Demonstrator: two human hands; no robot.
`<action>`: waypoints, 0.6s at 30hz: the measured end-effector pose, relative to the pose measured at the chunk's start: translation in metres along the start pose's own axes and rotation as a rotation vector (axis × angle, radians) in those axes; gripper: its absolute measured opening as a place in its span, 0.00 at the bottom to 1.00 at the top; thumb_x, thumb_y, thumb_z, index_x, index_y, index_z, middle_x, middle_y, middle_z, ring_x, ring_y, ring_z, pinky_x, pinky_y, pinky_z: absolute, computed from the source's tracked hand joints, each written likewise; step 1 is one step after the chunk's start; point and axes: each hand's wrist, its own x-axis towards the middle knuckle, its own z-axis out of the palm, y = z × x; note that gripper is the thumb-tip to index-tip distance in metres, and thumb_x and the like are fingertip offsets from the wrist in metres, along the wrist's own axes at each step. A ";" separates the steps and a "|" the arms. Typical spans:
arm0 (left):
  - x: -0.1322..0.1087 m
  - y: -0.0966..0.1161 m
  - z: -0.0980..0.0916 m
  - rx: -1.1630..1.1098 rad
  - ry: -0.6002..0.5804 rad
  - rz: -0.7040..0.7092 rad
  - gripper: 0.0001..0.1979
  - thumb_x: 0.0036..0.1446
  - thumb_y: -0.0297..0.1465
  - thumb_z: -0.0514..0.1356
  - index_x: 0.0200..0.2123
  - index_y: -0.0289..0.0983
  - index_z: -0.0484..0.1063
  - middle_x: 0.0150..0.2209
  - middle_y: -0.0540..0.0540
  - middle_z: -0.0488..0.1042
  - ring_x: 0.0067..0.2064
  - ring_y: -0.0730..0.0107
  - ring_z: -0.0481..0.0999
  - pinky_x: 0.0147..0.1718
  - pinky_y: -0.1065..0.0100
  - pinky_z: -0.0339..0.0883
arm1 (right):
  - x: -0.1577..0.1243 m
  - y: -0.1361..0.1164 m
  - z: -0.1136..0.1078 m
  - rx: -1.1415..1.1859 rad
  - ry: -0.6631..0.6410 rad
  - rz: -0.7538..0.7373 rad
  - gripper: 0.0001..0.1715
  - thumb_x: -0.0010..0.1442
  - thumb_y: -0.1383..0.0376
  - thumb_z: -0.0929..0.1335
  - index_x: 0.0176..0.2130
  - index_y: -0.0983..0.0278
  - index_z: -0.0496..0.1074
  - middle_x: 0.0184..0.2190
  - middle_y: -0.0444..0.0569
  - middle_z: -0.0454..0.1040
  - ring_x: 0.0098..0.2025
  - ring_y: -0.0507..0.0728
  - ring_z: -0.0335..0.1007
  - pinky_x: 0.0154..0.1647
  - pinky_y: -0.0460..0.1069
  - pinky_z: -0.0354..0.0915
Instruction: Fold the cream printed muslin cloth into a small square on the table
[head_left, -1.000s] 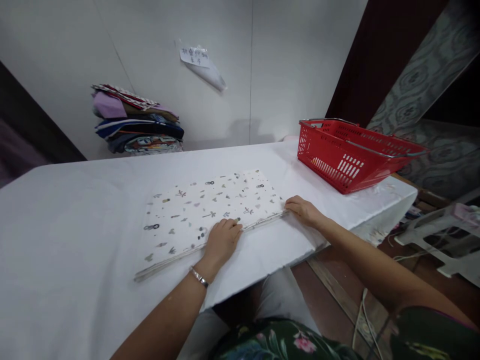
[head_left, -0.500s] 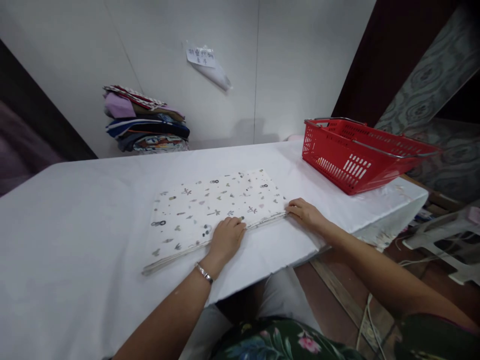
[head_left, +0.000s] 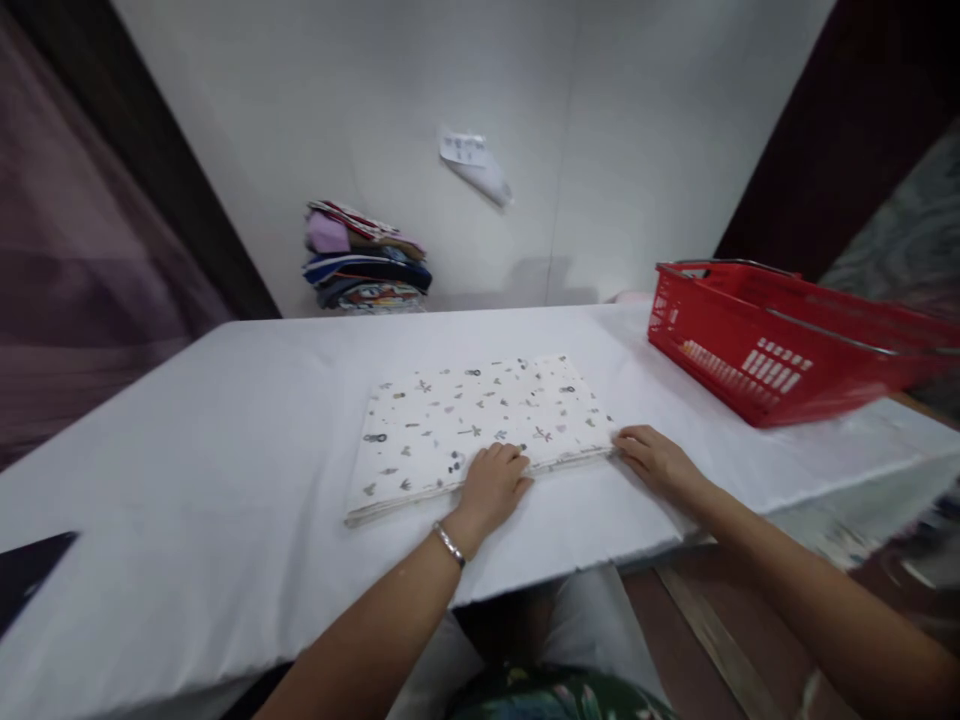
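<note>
A folded white cloth [head_left: 442, 420] with a small print of palm trees and leaf shapes lies flat on the table, its layers showing along the near edge. My left hand [head_left: 495, 483], with a silver bracelet at the wrist, is closed on the middle of that near edge, fingers on top. At the cloth's near right corner, my right hand [head_left: 656, 462] pinches the edge between fingers and thumb. Both thumbs are mostly hidden.
A red plastic basket [head_left: 720, 345] with metal handles stands at the right on the white-covered table [head_left: 225, 450]. Against the back wall is a stack of folded fabrics [head_left: 367, 262]. A dark flat item [head_left: 34, 570] lies at the left edge.
The view has swung left, so everything appears shifted to the right and the dark item has come into sight. Both hands keep their places on the cloth.
</note>
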 end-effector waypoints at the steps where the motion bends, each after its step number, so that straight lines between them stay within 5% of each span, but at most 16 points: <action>1: -0.001 0.001 -0.001 0.004 -0.001 -0.009 0.07 0.56 0.32 0.58 0.40 0.39 0.70 0.42 0.46 0.70 0.45 0.63 0.66 0.42 0.61 0.60 | -0.001 0.001 0.003 -0.006 0.011 0.005 0.17 0.64 0.65 0.58 0.46 0.64 0.72 0.44 0.56 0.72 0.45 0.59 0.67 0.44 0.54 0.66; 8: -0.005 0.011 -0.005 0.092 0.001 -0.072 0.07 0.59 0.24 0.52 0.37 0.38 0.68 0.41 0.46 0.70 0.44 0.64 0.65 0.41 0.61 0.60 | -0.001 0.011 0.019 -0.087 0.023 -0.047 0.19 0.62 0.68 0.58 0.47 0.63 0.72 0.43 0.55 0.73 0.45 0.60 0.68 0.44 0.54 0.66; 18: -0.009 0.007 0.001 0.157 -0.035 -0.071 0.08 0.58 0.22 0.51 0.38 0.36 0.67 0.39 0.45 0.69 0.43 0.64 0.65 0.40 0.62 0.60 | 0.002 0.012 0.015 -0.246 0.062 -0.153 0.16 0.60 0.70 0.58 0.42 0.67 0.72 0.39 0.57 0.73 0.38 0.59 0.69 0.39 0.53 0.66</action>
